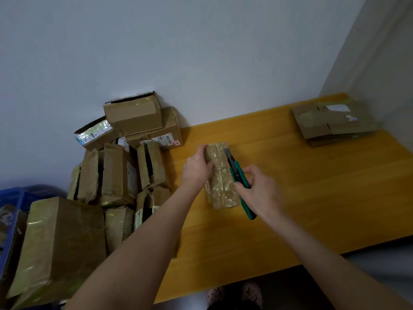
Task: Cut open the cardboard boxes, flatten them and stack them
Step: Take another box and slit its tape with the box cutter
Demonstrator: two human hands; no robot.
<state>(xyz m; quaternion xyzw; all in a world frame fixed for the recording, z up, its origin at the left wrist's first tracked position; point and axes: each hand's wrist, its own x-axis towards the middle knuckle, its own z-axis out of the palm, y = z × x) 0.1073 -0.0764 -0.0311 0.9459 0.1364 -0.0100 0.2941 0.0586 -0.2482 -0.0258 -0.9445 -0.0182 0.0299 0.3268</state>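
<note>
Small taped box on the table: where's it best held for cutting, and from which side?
Grip its far left edge from the left, as the left hand does: the box lies flat, and the knife runs along its right side.

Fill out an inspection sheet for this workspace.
Surface: yellow wooden table.
Job's things: taped box lies mid-table; green knife along its right side, blade out; flat stack at the table's far right corner; box pile left of the table.
Clutter: blue crate far left.
Hands: left hand grips the box; right hand holds the knife.
Cables: nothing seen.
Surroundings: white wall behind.
</note>
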